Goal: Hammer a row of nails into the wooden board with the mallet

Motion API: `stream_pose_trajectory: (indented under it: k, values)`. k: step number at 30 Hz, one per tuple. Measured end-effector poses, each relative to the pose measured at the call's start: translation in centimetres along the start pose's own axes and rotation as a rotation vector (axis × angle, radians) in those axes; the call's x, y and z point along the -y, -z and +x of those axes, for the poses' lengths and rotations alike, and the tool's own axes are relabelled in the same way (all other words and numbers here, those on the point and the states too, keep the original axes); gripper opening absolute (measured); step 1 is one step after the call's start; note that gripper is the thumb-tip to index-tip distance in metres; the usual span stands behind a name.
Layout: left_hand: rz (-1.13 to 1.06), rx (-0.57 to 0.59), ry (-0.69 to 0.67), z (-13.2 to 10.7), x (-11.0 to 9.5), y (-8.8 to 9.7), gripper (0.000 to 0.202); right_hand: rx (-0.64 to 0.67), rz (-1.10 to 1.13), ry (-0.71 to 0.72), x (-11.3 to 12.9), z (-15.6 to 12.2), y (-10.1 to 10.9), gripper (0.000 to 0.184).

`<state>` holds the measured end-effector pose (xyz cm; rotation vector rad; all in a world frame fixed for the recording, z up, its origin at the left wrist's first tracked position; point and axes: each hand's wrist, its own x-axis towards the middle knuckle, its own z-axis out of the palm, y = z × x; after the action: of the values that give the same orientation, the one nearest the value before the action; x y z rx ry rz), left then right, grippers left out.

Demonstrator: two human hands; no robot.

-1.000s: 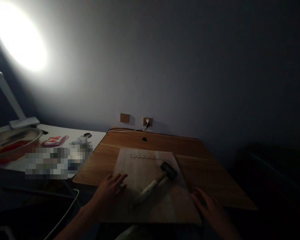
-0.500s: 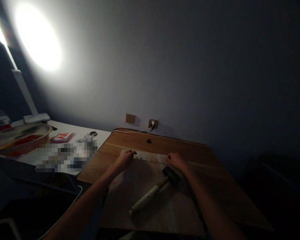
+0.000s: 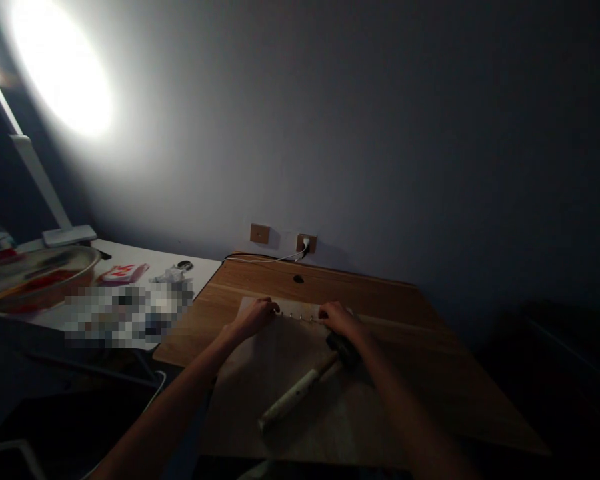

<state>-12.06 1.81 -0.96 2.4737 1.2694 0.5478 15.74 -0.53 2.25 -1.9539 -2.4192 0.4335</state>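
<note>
A pale wooden board [image 3: 280, 373] lies on a brown wooden desk [image 3: 420, 360]. A short row of small nails [image 3: 300, 318] stands near the board's far edge. My left hand [image 3: 255, 316] rests at the left end of that row, fingers curled at the first nail. My right hand [image 3: 336, 317] sits at the right end, fingers bent down onto the nails. Whether either hand pinches a nail is too dark to make out. A mallet with a black head [image 3: 341, 345] and pale handle [image 3: 293, 399] lies diagonally on the board, under my right forearm.
A white side table [image 3: 130, 267] at the left holds a large shallow bowl [image 3: 35, 277], small packets and a lamp base [image 3: 69, 235]. A white cable [image 3: 265, 259] runs to a wall socket [image 3: 306, 243]. The room's right side is dark.
Both hands went from the board's near edge up to the nail row. In the last half second my right hand slid left along the row; my left hand barely shifted.
</note>
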Motion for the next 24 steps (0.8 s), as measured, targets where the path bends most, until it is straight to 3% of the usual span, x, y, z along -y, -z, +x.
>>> stream_pose_trajectory:
  k: [6, 9, 12, 16, 18, 20, 24]
  values:
    - [0.082, 0.008, 0.069, 0.7, -1.0, 0.6, 0.015, -0.039, -0.016, 0.03, 0.9, -0.2, 0.2, 0.034]
    - [0.049, -0.057, 0.138, 1.0, -1.6, 0.8, 0.014, -0.082, -0.004, 0.078, 1.2, -0.1, 0.4, 0.031]
    - [-0.282, -0.112, 0.234, 1.0, -2.0, 0.2, 0.02, -0.115, 0.013, 0.103, 1.7, 0.2, 0.2, 0.03]
    - [-1.159, -0.152, 0.421, 0.7, -2.0, -1.1, 0.026, -0.106, 0.032, 0.103, 2.5, 1.0, -0.3, 0.035]
    - [-1.425, -0.164, 0.526, 0.5, -2.0, -1.3, 0.024, -0.089, 0.038, 0.099, 2.8, 1.2, -0.6, 0.035]
    - [-1.491, -0.147, 0.587, 0.4, -1.9, -1.4, 0.023, -0.073, 0.04, 0.094, 2.9, 1.2, -0.7, 0.035]
    - [-1.343, -0.131, 0.572, 0.4, -1.6, -1.4, 0.026, -0.057, 0.039, 0.095, 3.2, 1.0, -0.7, 0.036]
